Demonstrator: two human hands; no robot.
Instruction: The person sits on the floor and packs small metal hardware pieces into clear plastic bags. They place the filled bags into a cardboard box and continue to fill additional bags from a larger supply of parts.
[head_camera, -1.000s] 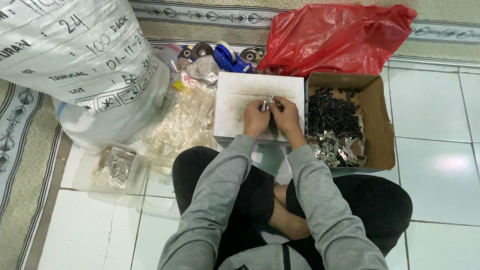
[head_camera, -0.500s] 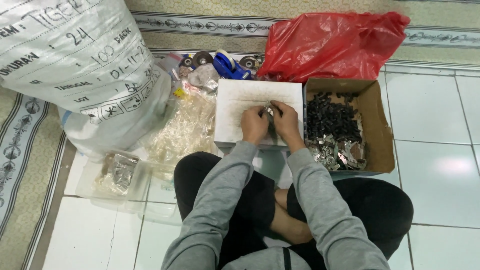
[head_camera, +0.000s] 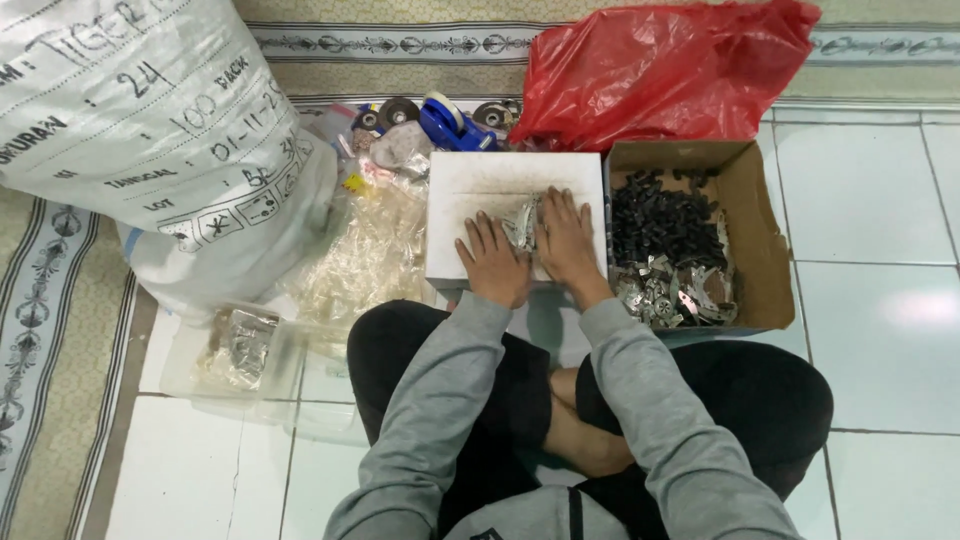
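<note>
Left hand (head_camera: 495, 262) and right hand (head_camera: 567, 238) flat on white box (head_camera: 470, 200), grip released, small metal pieces (head_camera: 522, 222) between; cardboard box (head_camera: 745, 200) just beside.

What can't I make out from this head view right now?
- Small metal pieces on the white box: partly covered by the left hand and right hand.
- Red bag contents: opaque plastic.
- White sack: cut off by frame edge.
</note>
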